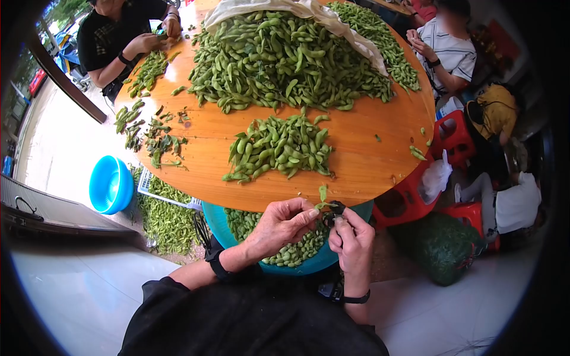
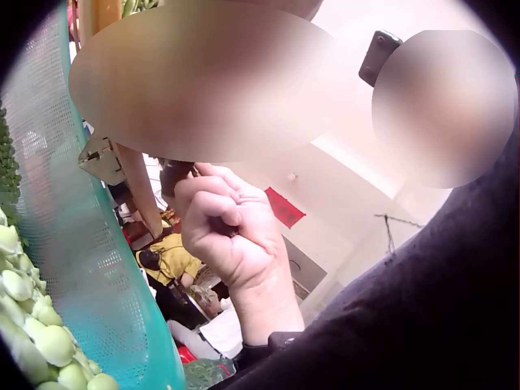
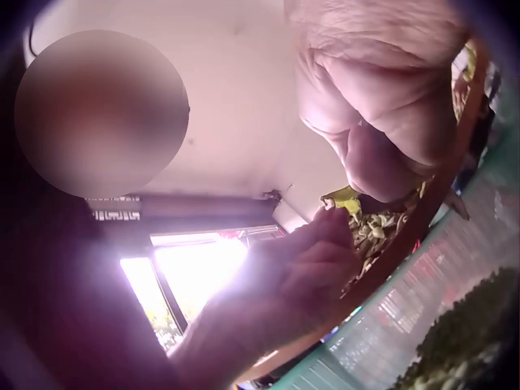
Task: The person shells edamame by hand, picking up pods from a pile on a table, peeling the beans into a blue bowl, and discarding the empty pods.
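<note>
My left hand (image 1: 285, 225) pinches a green soybean pod (image 1: 323, 205) between thumb and fingers, above the table's front edge. Close against it, my right hand (image 1: 351, 237) has its fingers curled, with a small black object (image 1: 337, 207) at the fingertips; I cannot tell its kind. The left wrist view shows the curled right hand (image 2: 231, 231) with a dark piece at its fingers. Below both hands a teal basin (image 1: 217, 222) holds many green pods. Just beyond, a small heap of pods (image 1: 279, 148) lies on the wooden table (image 1: 368, 154).
A large pod mound (image 1: 261, 65) spills from a white sack (image 1: 350, 35) at the back. Leaf scraps (image 1: 163, 139) lie to the left. A blue basin (image 1: 111, 185) and more pods (image 1: 169, 213) are on the floor. Red stools (image 1: 409, 199) stand right; other people sit around the table.
</note>
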{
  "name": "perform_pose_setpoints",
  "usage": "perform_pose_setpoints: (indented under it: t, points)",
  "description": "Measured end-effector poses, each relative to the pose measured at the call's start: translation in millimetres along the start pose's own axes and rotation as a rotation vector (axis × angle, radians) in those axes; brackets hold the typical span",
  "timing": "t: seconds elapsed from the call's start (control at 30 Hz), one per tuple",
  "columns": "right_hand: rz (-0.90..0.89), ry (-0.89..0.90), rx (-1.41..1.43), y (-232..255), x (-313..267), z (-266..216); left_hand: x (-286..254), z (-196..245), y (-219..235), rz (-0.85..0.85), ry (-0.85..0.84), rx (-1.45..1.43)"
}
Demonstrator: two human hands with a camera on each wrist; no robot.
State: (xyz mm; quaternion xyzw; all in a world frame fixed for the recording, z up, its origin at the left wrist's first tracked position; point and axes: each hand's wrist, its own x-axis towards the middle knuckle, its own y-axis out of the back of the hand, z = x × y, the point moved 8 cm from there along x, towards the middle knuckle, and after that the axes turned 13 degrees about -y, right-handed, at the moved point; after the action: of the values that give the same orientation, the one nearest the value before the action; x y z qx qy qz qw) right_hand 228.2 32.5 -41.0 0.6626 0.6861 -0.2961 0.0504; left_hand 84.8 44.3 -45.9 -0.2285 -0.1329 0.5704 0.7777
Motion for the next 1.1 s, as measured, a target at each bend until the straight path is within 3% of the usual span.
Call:
perform_pose_setpoints:
  t: [0.07, 0.1, 0.13, 0.17, 0.2, 0.23, 0.3, 0.33, 0.47, 0.53, 0.67, 0.73, 0.83, 0.97, 1.03, 1.1]
  points:
    - [0.214, 0.091, -0.210, 7.7, -13.9, -6.7, 0.7, 0.2, 2.1, 0.037, -0.032, 0.005]
    - [0.215, 0.090, -0.211, 7.8, -18.8, -5.2, 1.0, 5.6, 3.5, 0.047, -0.118, 0.137]
    - [0.266, 0.228, -0.329, 7.7, -28.3, -13.7, 0.5, 11.4, 4.6, 0.058, -0.203, 0.269]
    - [0.317, 0.365, -0.445, 6.1, -37.4, -22.6, -0.4, 11.2, 4.1, 0.058, -0.198, 0.268]
    - [0.313, 0.378, -0.542, 4.6, -39.3, -24.6, -1.2, 11.5, 3.5, 0.055, -0.180, 0.333]
    - [0.320, 0.376, -0.541, 6.0, -37.8, -24.6, -1.3, 10.8, 2.9, 0.049, -0.163, 0.397]
    - [0.168, 0.401, -0.622, -8.0, -28.9, -23.9, 0.8, 6.4, 3.8, 0.027, -0.223, 0.419]
    - [0.135, 0.335, -0.586, -10.2, -25.9, -20.8, 1.0, 8.7, 2.9, 0.012, -0.286, 0.443]
    - [0.069, 0.227, -0.541, -10.1, -20.2, -13.2, -2.8, 19.2, 1.5, -0.021, -0.281, 0.635]
    - [0.117, 0.155, -0.491, -4.4, -16.4, -7.9, -3.4, 30.6, -9.5, -0.111, -0.478, 0.816]
    - [0.130, 0.262, -0.604, -6.6, -18.0, -9.8, -3.4, 27.2, -9.3, -0.105, -0.424, 0.773]
    - [0.035, 0.135, -0.402, -9.1, -19.2, -4.9, -2.2, 12.9, -0.4, -0.060, -0.241, 0.584]
    - [-0.073, 0.075, -0.188, -9.3, -21.0, 0.3, -3.3, 7.3, 2.0, -0.036, -0.145, 0.449]
    - [-0.144, 0.021, -0.104, -5.9, -18.3, 7.6, -0.5, 6.2, 1.6, -0.033, -0.136, 0.293]
    - [-0.193, 0.045, -0.102, -8.2, -16.4, 8.6, -2.0, 8.7, 0.5, -0.031, 0.019, 0.239]
    - [-0.202, 0.049, -0.092, -7.3, -15.2, 10.9, -1.5, 6.8, 1.1, -0.033, 0.019, 0.230]
